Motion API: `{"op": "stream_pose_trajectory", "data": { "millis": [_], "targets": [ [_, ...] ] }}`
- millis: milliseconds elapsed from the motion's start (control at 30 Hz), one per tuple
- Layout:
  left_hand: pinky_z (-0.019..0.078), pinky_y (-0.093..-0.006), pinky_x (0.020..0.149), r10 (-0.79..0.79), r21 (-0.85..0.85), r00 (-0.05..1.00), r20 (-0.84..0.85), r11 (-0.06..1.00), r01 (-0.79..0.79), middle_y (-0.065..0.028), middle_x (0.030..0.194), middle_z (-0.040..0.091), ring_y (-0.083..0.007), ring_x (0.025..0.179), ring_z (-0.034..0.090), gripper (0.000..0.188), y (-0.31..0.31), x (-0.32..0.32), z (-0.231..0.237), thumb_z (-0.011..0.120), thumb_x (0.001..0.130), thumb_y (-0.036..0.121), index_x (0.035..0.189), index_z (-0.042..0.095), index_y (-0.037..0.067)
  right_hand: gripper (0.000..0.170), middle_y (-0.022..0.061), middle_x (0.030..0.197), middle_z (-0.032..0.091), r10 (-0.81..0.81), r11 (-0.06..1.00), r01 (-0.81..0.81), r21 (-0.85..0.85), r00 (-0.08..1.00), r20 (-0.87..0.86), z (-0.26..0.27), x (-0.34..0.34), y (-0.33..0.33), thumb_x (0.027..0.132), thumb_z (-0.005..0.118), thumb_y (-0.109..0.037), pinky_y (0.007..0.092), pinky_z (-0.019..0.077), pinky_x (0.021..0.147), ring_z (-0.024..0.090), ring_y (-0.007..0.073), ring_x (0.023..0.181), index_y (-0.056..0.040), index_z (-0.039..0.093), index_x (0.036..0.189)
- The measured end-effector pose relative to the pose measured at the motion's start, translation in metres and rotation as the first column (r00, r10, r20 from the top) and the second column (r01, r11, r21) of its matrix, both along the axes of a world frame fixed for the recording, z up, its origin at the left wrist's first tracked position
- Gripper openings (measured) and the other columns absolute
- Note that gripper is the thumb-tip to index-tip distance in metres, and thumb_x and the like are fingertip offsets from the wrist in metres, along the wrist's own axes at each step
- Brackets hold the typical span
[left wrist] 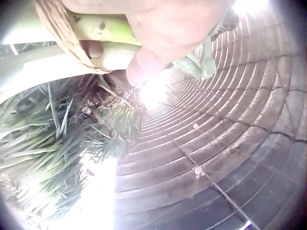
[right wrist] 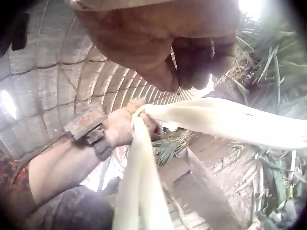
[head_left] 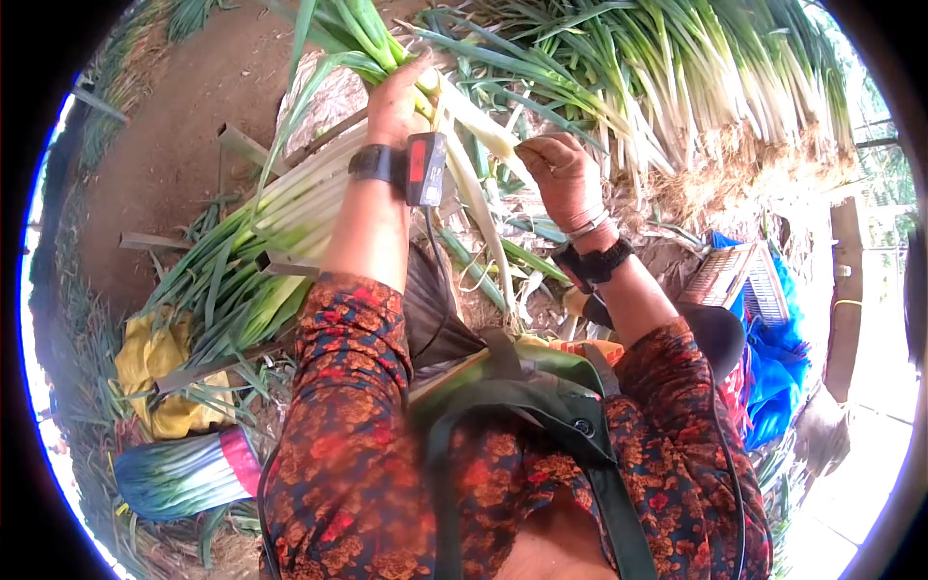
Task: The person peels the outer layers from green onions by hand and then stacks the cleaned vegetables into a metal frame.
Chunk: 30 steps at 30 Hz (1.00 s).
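Observation:
My left hand (head_left: 394,104) grips long green onions (head_left: 483,118) where white stalk turns to green leaf, with the thumb across them. One white stalk (right wrist: 225,120) reaches over toward my right side, and another (right wrist: 141,182) hangs down. A dry, tan strip of skin (left wrist: 60,31) crosses the stalks by the left hand. My right hand (head_left: 565,176) is beside the end of the nearer stalk, fingers curled in toward the thumb. In the right wrist view that hand (right wrist: 158,43) is above the stalk, with nothing showing between thumb and fingers.
A row of green onions (head_left: 696,87) lies at the back right, roots toward me. More trimmed stalks (head_left: 280,217) rest on a metal frame (head_left: 290,263) at left. Around me are a yellow sack (head_left: 155,362), a printed bundle (head_left: 184,474), a plastic crate (head_left: 725,275) and blue sheeting (head_left: 773,387).

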<state>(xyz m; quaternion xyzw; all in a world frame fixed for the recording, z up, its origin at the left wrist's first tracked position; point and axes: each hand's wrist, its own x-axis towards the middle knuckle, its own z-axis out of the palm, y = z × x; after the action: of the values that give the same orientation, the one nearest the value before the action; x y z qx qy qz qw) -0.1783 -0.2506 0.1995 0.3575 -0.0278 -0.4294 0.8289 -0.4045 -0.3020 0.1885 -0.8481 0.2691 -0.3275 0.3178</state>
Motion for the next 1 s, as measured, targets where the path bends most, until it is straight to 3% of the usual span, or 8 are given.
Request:
{"op": "stream_pose_trajectory", "data": {
  "millis": [167, 267, 500, 633, 767, 900, 933, 1000],
  "targets": [
    [0.0479, -0.0298, 0.056, -0.048, 0.018, 0.998, -0.036, 0.999, 0.049, -0.0029, 0.081, 0.061, -0.0173, 0.067, 0.059, 0.017, 0.001, 0.010, -0.006, 0.072, 0.082, 0.011, 0.092, 0.059, 0.011, 0.019, 0.0137, 0.090, 0.065, -0.090, 0.927, 0.113, -0.358, 0.993, 0.079, -0.004, 0.008, -0.004, 0.079, 0.070, -0.018, 0.0412, 0.0503, 0.075, 0.062, 0.0334, 0.084, -0.0035, 0.068, 0.091],
    [0.0475, -0.0292, 0.057, -0.058, -0.052, 0.998, 0.023, 0.997, 0.059, -0.0024, 0.081, 0.061, -0.0166, 0.069, 0.059, 0.018, 0.004, 0.008, -0.005, 0.073, 0.081, 0.011, 0.093, 0.059, 0.012, 0.019, 0.0135, 0.091, 0.065, 0.005, 0.992, 0.004, 0.127, 0.998, -0.068, -0.007, 0.013, -0.013, 0.077, 0.071, -0.020, 0.0413, 0.0494, 0.077, 0.061, 0.0330, 0.086, -0.0046, 0.068, 0.089],
    [0.0483, -0.0329, 0.062, -0.074, -0.131, 0.994, 0.081, 0.988, 0.084, -0.0033, 0.083, 0.059, -0.0177, 0.074, 0.059, 0.020, -0.001, 0.008, -0.008, 0.073, 0.081, 0.012, 0.095, 0.060, 0.011, 0.014, 0.0087, 0.088, 0.063, -0.111, 0.921, 0.101, -0.376, 0.994, -0.004, 0.002, 0.009, 0.000, 0.078, 0.072, -0.014, 0.0386, 0.0478, 0.075, 0.060, 0.0291, 0.083, -0.0074, 0.068, 0.089],
    [0.0485, -0.0348, 0.063, -0.078, -0.049, 0.997, 0.025, 0.996, 0.079, -0.0050, 0.083, 0.059, -0.0200, 0.074, 0.059, 0.020, -0.001, 0.011, -0.009, 0.072, 0.082, 0.015, 0.096, 0.058, 0.010, 0.011, 0.0012, 0.083, 0.060, -0.044, 0.875, 0.040, -0.483, 0.999, 0.005, 0.018, 0.001, 0.004, 0.074, 0.073, -0.019, 0.0395, 0.0437, 0.075, 0.058, 0.0253, 0.082, -0.0151, 0.067, 0.082],
    [0.0499, -0.0399, 0.064, -0.144, 0.037, 0.988, -0.062, 0.988, 0.147, -0.0085, 0.079, 0.059, -0.0241, 0.071, 0.058, 0.021, 0.000, 0.010, -0.008, 0.071, 0.083, 0.018, 0.093, 0.056, 0.008, 0.011, 0.0066, 0.084, 0.063, -0.013, 0.854, 0.019, -0.520, 1.000, 0.016, 0.026, 0.000, -0.006, 0.077, 0.073, -0.009, 0.0377, 0.0476, 0.071, 0.061, 0.0276, 0.080, -0.0080, 0.066, 0.084],
    [0.0505, -0.0369, 0.060, -0.046, 0.050, 0.991, 0.122, 0.998, 0.040, -0.0083, 0.079, 0.061, -0.0230, 0.068, 0.059, 0.020, 0.003, 0.017, -0.018, 0.071, 0.083, 0.020, 0.091, 0.058, 0.007, 0.009, 0.0108, 0.080, 0.061, 0.083, 0.974, -0.053, -0.222, 0.988, 0.131, 0.032, -0.014, 0.014, 0.079, 0.067, -0.003, 0.0386, 0.0492, 0.060, 0.060, 0.0309, 0.070, -0.0078, 0.064, 0.086],
    [0.0506, -0.0349, 0.059, -0.035, 0.054, 0.995, 0.091, 0.998, 0.030, -0.0076, 0.079, 0.062, -0.0219, 0.067, 0.059, 0.019, 0.007, 0.023, -0.015, 0.070, 0.084, 0.021, 0.090, 0.059, 0.007, 0.008, 0.0089, 0.076, 0.062, 0.027, 0.995, -0.019, -0.094, 0.996, 0.082, 0.036, -0.026, 0.017, 0.082, 0.066, -0.005, 0.0351, 0.0488, 0.059, 0.061, 0.0240, 0.065, -0.0054, 0.062, 0.089],
    [0.0497, -0.0322, 0.057, -0.064, 0.010, 0.995, 0.072, 0.998, 0.064, -0.0066, 0.076, 0.061, -0.0196, 0.064, 0.057, 0.017, 0.012, 0.041, -0.019, 0.069, 0.085, 0.022, 0.089, 0.060, 0.008, 0.008, 0.0051, 0.072, 0.062, -0.017, 0.828, -0.016, 0.561, 0.998, 0.054, 0.045, -0.053, 0.012, 0.086, 0.065, -0.008, 0.0291, 0.0467, 0.056, 0.058, 0.0143, 0.062, -0.0035, 0.061, 0.091]
  ]
}}
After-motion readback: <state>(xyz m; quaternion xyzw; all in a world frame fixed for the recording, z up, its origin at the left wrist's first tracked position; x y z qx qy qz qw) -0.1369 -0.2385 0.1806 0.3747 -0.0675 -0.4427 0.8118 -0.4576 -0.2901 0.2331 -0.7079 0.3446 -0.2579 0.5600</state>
